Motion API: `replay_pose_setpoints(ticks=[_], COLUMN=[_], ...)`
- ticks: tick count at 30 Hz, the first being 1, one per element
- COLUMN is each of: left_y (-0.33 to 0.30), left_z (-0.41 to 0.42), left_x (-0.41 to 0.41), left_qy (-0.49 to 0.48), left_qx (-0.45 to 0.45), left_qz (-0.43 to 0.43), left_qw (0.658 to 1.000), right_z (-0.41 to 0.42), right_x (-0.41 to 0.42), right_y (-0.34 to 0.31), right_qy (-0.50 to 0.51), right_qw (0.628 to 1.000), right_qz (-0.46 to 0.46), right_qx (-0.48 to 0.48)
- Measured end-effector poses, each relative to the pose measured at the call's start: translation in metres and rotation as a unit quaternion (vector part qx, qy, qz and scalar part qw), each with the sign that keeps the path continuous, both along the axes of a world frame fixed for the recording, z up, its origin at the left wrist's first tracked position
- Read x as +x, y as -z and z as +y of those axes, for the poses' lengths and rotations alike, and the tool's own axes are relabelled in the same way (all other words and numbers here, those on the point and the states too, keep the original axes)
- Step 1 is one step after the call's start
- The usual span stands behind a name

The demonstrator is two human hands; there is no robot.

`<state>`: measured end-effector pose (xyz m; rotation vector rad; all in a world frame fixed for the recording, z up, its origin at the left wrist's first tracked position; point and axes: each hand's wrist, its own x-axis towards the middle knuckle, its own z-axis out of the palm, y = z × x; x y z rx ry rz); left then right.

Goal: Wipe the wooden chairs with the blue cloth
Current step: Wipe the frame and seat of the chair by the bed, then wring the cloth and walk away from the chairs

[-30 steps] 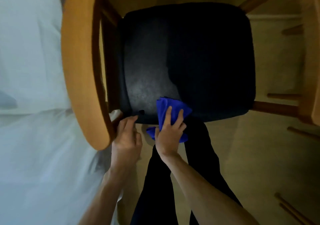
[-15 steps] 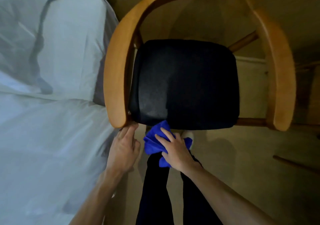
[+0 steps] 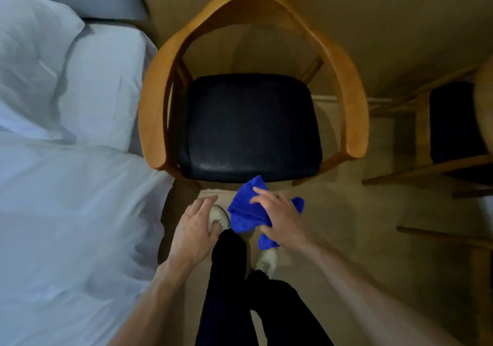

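Right hand (image 3: pixel 280 216) grips the bunched blue cloth (image 3: pixel 245 212) just off the front edge of the near wooden chair (image 3: pixel 157 100); left hand (image 3: pixel 196 228) loose, holding nothing. I judge it between wipes; next, press cloth onto an armrest.

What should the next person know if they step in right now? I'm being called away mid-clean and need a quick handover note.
Right hand grips the blue cloth, held just in front of the near chair's black seat, not touching it.
Left hand is open and holds nothing, off the chair.
A second wooden chair stands to the right; a bed with white bedding is to the left.
Done: cannot tell from this view which parts are wiped.
Left: check the near chair's curved arm rail and legs, then wipe the second chair.
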<state>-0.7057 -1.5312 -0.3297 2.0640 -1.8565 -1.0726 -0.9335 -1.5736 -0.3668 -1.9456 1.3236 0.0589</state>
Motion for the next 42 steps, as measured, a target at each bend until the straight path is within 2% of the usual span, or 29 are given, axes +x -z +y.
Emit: replay_pose_setpoints(ticks=[5, 9, 14, 17, 20, 23, 26, 29, 33, 36, 42], left_y=[-0.055, -0.087, -0.078, -0.075, -0.092, -0.125, -0.176, -0.225, -0.274, -0.290, -0.305], left_z=[0.015, 0.030, 0.049, 0.056, 0.066, 0.069, 0.076, 0.088, 0.097, 0.114, 0.154], left_x=[-0.045, -0.090, -0.122, -0.125, -0.134, -0.154, -0.170, -0.186, -0.224, -0.259, -0.345], left_qy=[0.156, 0.255, 0.301, 0.357, 0.404, 0.417, 0.421, 0.433, 0.478, 0.511, 0.543], left_qx=[0.029, -0.027, -0.045, -0.113, -0.150, -0.205, -0.243, -0.282, -0.348, -0.366, -0.365], left_qz=[0.070, -0.028, -0.076, -0.126, -0.182, -0.213, -0.210, -0.194, -0.191, -0.190, -0.145], left_qw=[0.985, 0.966, 0.949, 0.919, 0.884, 0.860, 0.848, 0.834, 0.784, 0.754, 0.742], right_z=[0.043, 0.070, 0.109, 0.132, 0.151, 0.164, 0.180, 0.205, 0.235, 0.258, 0.330], right_x=[-0.047, -0.071, -0.080, -0.082, -0.085, -0.101, -0.124, -0.142, -0.172, -0.199, -0.273], right_y=[-0.073, -0.126, -0.138, -0.129, -0.141, -0.171, -0.223, -0.272, -0.302, -0.314, -0.346], right_qy=[0.010, 0.037, 0.103, 0.118, 0.125, 0.185, 0.245, 0.282, 0.318, 0.329, 0.377], right_qw=[0.998, 0.999, 0.994, 0.992, 0.986, 0.976, 0.966, 0.953, 0.939, 0.933, 0.904], right_qz=[-0.060, -0.014, -0.022, 0.007, 0.111, 0.117, 0.082, 0.109, 0.127, 0.140, 0.178], right_qx=[-0.003, 0.004, 0.032, 0.030, 0.015, 0.021, 0.014, -0.013, -0.028, -0.036, -0.101])
